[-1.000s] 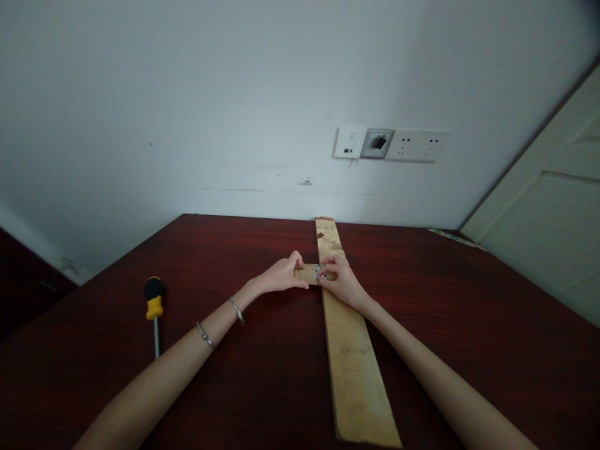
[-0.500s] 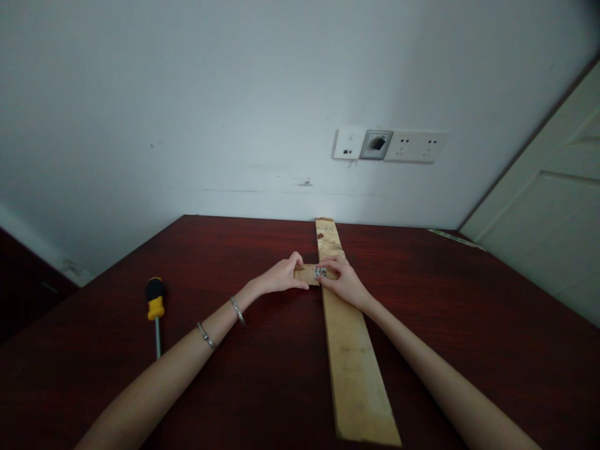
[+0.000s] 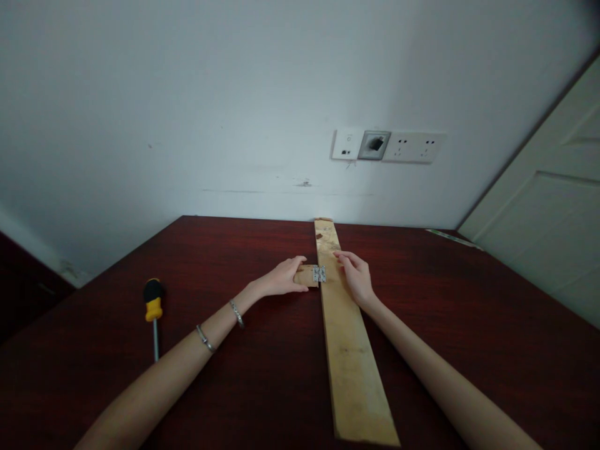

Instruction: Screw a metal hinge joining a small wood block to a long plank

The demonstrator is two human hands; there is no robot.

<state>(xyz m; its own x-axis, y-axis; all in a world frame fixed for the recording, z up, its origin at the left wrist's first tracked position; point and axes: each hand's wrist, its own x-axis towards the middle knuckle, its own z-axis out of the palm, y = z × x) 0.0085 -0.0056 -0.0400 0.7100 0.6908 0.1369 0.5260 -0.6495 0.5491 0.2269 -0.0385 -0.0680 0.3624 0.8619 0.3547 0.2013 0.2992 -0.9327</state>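
1. Two bare hands work over a dark reddish-brown wooden tabletop (image 3: 262, 394), near the middle of its far half.
2. The left hand (image 3: 280, 279) grasps a short wooden block (image 3: 305, 276), thumb along the near edge and fingers along the far edge.
3. That block lies crosswise, its right end up against the left edge of a long, pale wooden board (image 3: 350, 356).
4. A silver-coloured metal hinge (image 3: 319, 274) lies flat across this joint, one leaf on the block, the other on the board.
5. The right hand (image 3: 358, 279) is clear of the hinge, just to its right over the board, its thumb and fingers drawn together; whether they pinch anything small, I cannot tell at this size.
6. The board runs from near the wall (image 3: 253, 125) toward the person, slanting slightly right.
7. A screwdriver (image 3: 154, 306) with a black-and-yellow handle lies well to the left, its shaft pointing toward the person.
8. Two silver-coloured bangles (image 3: 205, 339) circle the left forearm.
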